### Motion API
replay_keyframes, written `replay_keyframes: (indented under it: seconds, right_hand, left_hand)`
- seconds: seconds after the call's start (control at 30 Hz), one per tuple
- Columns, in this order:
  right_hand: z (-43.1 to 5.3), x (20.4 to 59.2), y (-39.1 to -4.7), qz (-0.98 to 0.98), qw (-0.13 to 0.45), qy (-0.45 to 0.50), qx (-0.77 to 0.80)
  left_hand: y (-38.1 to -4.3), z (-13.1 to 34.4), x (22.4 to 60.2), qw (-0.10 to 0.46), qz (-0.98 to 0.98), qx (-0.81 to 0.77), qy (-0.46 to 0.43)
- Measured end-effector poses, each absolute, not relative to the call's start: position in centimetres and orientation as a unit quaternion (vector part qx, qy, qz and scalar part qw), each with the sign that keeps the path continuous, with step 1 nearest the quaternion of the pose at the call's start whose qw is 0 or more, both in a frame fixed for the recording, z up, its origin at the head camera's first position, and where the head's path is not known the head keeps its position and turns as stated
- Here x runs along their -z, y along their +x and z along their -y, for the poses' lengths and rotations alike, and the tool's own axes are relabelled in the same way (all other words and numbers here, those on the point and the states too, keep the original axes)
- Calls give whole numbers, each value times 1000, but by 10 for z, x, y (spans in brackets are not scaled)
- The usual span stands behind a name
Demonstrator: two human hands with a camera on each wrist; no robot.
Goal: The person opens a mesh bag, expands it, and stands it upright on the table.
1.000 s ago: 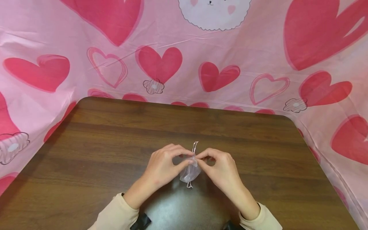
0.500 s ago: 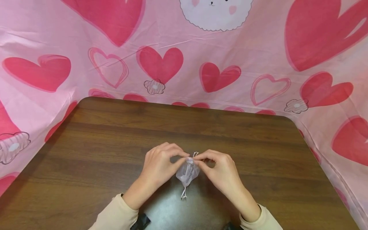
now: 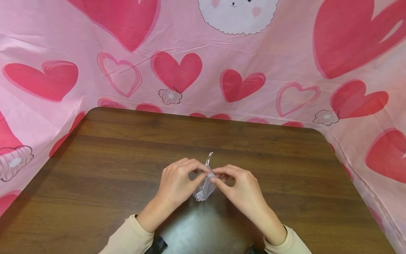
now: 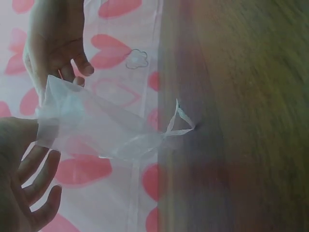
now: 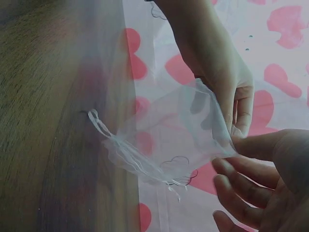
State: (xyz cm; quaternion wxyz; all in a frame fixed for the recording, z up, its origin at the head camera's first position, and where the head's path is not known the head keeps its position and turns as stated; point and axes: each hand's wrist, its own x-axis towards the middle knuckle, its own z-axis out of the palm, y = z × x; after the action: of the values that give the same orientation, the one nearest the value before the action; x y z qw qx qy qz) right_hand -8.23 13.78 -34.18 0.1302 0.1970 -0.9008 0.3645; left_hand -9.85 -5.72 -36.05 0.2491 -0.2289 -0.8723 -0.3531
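A small sheer white drawstring pouch (image 3: 204,189) hangs between two hands above the table. My left hand (image 3: 178,176) pinches its upper edge between thumb and fingertips. From the other side my right hand (image 3: 243,184) pinches the same edge, close to the left fingertips. One thin ribbon loop (image 3: 209,158) sticks up past the fingers in the head view. In the right wrist view the pouch (image 5: 166,123) is spread into a see-through sheet, with a drawstring (image 5: 100,124) at its gathered end. Nothing solid shows inside the translucent pouch (image 4: 101,121) in the left wrist view.
A dark wood-grain table (image 3: 133,148) lies under both hands, with a glossy reflection near the front. Pink fabric (image 3: 209,60) printed with red hearts hangs behind and at both sides. Black straps (image 3: 156,245) show near the beige sleeves (image 3: 128,234).
The pouch swung wider with its lower ribbon ends hanging down half a second ago, and now looks narrower and tilted. Its upper loop stands higher again. Both hands shifted only slightly.
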Motion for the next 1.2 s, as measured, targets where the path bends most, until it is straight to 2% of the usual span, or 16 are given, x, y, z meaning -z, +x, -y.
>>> replay_keyframes:
  seconds: [0.27,0.77,1.2]
  right_hand:
    - [-137,343,-83,903,178,200,-338]
    - [-140,344,-85,910,191,161,-330]
    - [-139,345,-85,913,170,149,-339]
  left_hand:
    - [-98,55,361,250,870,353,-235]
    - [-95,55,361,209,879,348,-251]
    - [-98,55,361,251,878,332,-237]
